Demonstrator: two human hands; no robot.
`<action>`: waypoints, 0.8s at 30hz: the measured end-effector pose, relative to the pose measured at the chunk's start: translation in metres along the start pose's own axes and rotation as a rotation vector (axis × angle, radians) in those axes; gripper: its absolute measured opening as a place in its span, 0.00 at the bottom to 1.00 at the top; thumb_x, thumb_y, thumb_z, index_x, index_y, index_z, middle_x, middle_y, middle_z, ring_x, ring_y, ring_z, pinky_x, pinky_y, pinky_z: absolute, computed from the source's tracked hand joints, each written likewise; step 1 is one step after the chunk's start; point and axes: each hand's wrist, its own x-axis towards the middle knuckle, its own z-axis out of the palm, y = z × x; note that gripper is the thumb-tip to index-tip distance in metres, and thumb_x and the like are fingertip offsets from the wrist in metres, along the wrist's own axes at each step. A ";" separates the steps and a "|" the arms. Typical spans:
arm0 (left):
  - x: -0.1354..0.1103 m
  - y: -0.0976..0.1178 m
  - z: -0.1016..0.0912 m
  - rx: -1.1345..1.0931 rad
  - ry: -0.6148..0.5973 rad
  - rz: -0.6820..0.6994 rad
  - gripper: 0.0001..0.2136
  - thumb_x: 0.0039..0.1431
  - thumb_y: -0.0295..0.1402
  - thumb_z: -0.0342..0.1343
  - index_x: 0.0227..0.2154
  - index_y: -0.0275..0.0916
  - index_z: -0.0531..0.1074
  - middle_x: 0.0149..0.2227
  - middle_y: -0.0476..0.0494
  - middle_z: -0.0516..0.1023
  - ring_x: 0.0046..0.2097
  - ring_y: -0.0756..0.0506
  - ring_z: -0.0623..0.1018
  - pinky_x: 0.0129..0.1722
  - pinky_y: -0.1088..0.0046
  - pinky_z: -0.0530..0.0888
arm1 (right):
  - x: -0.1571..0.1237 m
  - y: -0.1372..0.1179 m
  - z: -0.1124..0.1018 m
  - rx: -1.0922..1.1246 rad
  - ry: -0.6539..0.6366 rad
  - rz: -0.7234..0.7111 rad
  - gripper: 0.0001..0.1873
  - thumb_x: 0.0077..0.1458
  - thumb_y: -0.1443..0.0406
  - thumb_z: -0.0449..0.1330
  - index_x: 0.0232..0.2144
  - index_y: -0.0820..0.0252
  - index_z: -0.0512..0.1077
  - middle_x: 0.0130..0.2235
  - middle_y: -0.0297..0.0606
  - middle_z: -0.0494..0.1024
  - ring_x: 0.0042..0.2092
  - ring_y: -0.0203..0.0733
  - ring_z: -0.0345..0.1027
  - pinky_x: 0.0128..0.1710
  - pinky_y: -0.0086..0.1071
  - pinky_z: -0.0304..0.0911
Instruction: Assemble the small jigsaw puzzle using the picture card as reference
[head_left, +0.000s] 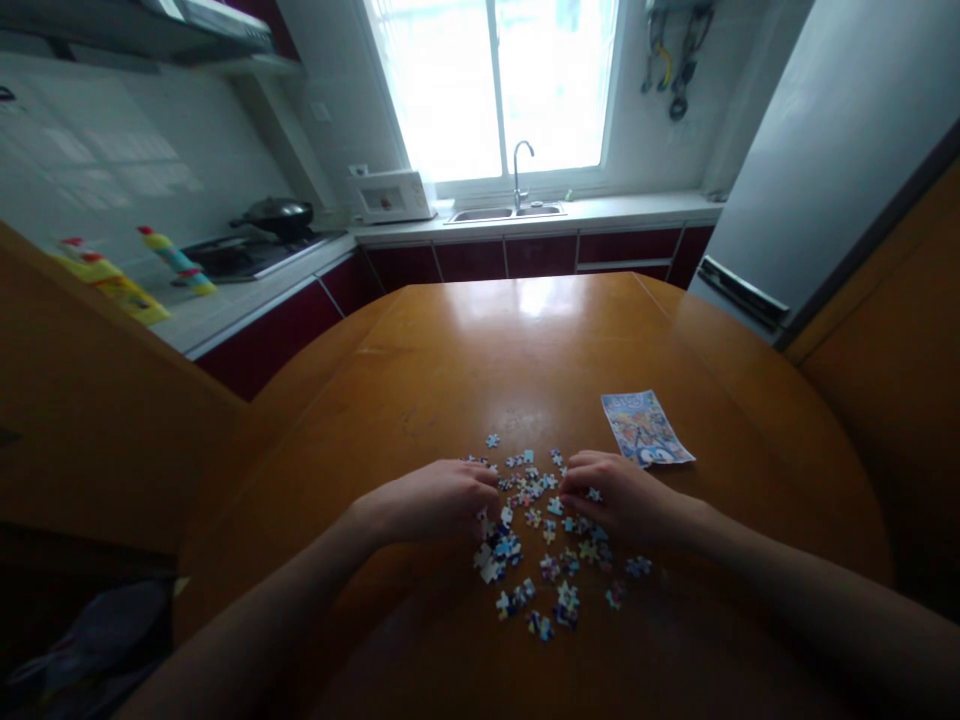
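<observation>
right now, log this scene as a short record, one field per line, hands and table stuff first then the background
left hand: at the left edge of the pieces; grip unclear
right hand: among the pieces, fingers bent; grip unclear
puzzle pieces: loosely scattered between the hands and nearer the person
printed sheet: flat, beyond the right hand
table: brown, shiny
background: microwave left of sink, window behind

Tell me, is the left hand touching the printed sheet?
Apart. The head view shows the left hand at the puzzle pieces and the printed sheet off to the right, with tabletop showing between them.
</observation>
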 end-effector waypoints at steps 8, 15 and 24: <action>-0.003 0.000 -0.006 0.097 -0.067 -0.018 0.07 0.60 0.25 0.60 0.28 0.42 0.77 0.33 0.50 0.81 0.39 0.48 0.78 0.40 0.76 0.70 | 0.000 0.004 0.002 0.017 0.003 -0.012 0.08 0.62 0.65 0.59 0.32 0.60 0.77 0.35 0.39 0.76 0.36 0.37 0.68 0.37 0.31 0.62; -0.017 0.012 -0.018 0.076 -0.177 -0.172 0.10 0.57 0.23 0.61 0.34 0.47 0.81 0.37 0.53 0.80 0.38 0.50 0.78 0.38 0.78 0.70 | 0.000 0.004 0.002 0.016 0.002 -0.012 0.09 0.63 0.65 0.58 0.32 0.60 0.76 0.34 0.39 0.76 0.36 0.37 0.68 0.37 0.31 0.62; 0.009 0.011 0.009 0.168 -0.005 -0.018 0.11 0.62 0.26 0.59 0.45 0.47 0.77 0.51 0.46 0.75 0.50 0.45 0.72 0.50 0.70 0.69 | 0.001 0.002 0.001 0.014 -0.004 -0.016 0.08 0.62 0.66 0.58 0.32 0.60 0.76 0.34 0.38 0.76 0.36 0.37 0.67 0.37 0.31 0.61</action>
